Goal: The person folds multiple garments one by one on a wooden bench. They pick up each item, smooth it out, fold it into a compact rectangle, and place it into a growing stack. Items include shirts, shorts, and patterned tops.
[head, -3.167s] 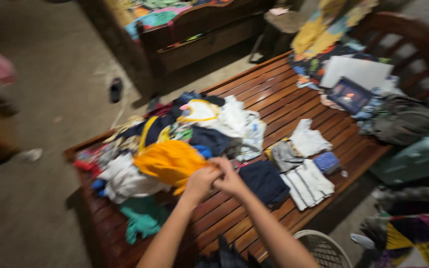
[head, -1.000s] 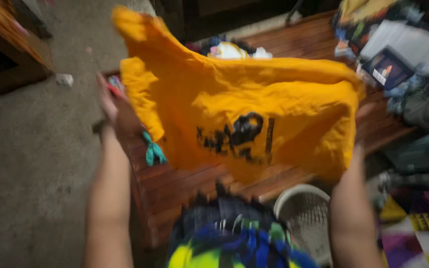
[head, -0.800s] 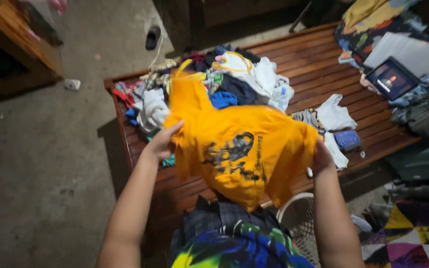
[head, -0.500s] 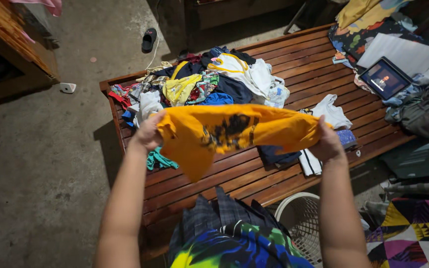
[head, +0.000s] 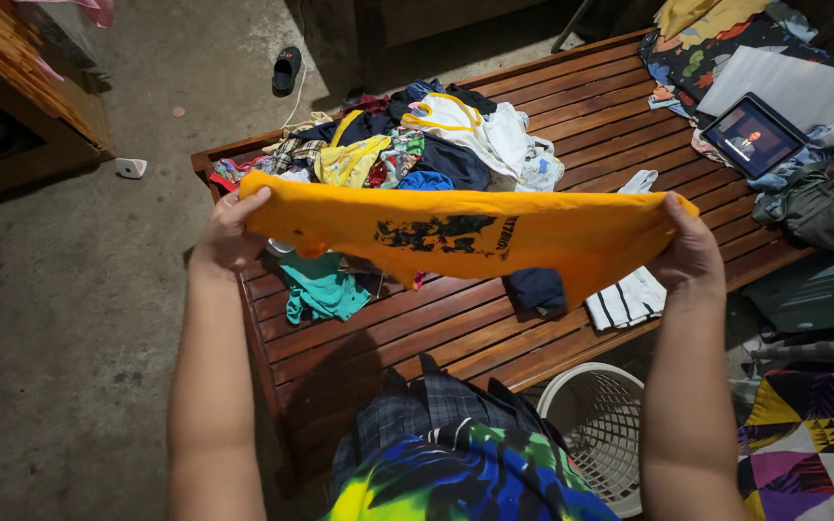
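Hands first: your left hand (head: 232, 230) is closed on one end of the yellow shirt (head: 465, 234), fingers curled over its top edge, and your right hand (head: 689, 253) is clamped on the other end in the same way. Both hands are far apart, so the shirt is stretched flat and almost level between them, in the air above the tabletop (head: 456, 333) and not touching it. You hold it like this, I think, because a tight cloth shows its shape and its creases; the dark print on the front faces up toward you. One loose corner hangs down near your right hand.

Under the shirt, on the wooden slats, lies a teal cloth (head: 322, 292) near your left hand, and a dark folded piece (head: 539, 287) and a white striped piece (head: 627, 301) lie near your right hand. Behind the shirt is a mixed pile of clothes (head: 417, 145), not sorted. Further right, a tablet (head: 753, 135) rests against a bag and some papers, well apart from your hands. A white basket (head: 593, 425) stands on the floor just beside the tabletop, below your right arm. A dark sandal (head: 287, 68) lies on the floor behind.
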